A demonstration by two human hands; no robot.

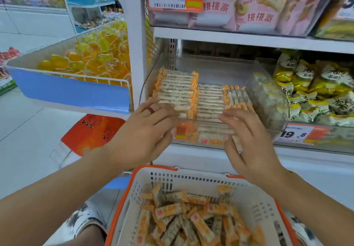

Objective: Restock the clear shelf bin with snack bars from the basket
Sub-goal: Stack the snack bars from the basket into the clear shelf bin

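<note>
Left hand [147, 128], red ring, fingers curled on the row of snack bars [209, 109] at the clear bin [216, 67] front; right hand [251, 142] pinches that row's other end. Bars: light, crinkly slick wrappers, brittle inside; best held by the sides. More lie loose in the perforated plastic basket [256, 199] below

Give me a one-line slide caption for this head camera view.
Both hands, left hand and right hand, lower snack bars into the clear shelf bin above the orange-rimmed basket.

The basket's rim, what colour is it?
Orange. The basket has an orange rim around pale, perforated walls, best seen in the head view.
</note>
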